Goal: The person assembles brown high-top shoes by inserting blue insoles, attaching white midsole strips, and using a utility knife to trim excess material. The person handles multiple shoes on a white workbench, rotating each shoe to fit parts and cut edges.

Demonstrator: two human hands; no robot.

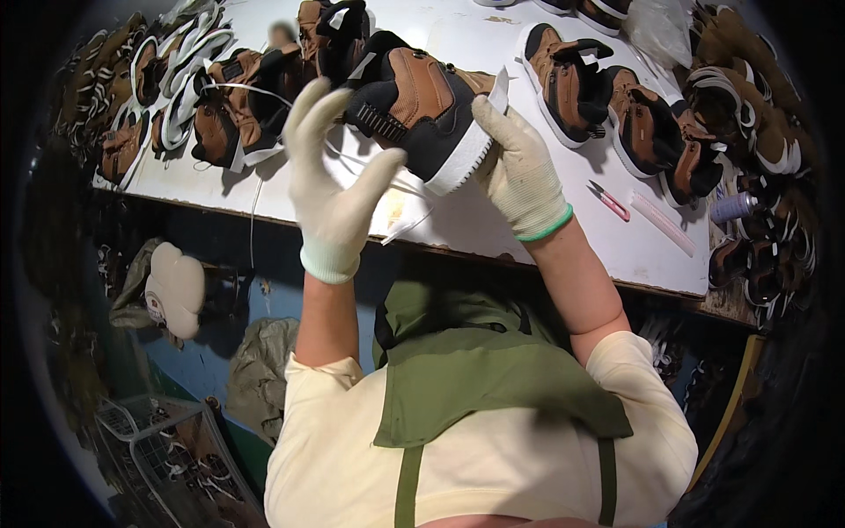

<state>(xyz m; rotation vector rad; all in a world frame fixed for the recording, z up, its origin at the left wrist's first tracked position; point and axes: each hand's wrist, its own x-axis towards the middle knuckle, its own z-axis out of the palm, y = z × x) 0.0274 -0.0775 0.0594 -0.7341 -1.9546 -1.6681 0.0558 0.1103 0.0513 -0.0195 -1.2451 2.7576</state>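
Observation:
My right hand (pixel 521 167), in a white glove with a green cuff, grips a brown and black shoe (pixel 421 106) by its white sole and holds it above the white table (pixel 493 220). My left hand (pixel 334 180), also gloved, is raised beside the shoe's front end with its fingers straight and the thumb spread out. Thin white laces (pixel 387 180) run from the shoe past the left palm; whether the hand pinches them I cannot tell.
Several more brown and black shoes (pixel 563 84) stand in rows on the table at left, back and right. Red-handled snips (pixel 609 201) and a white strip (pixel 660 222) lie at the right. A wire basket (pixel 163 444) sits on the floor lower left.

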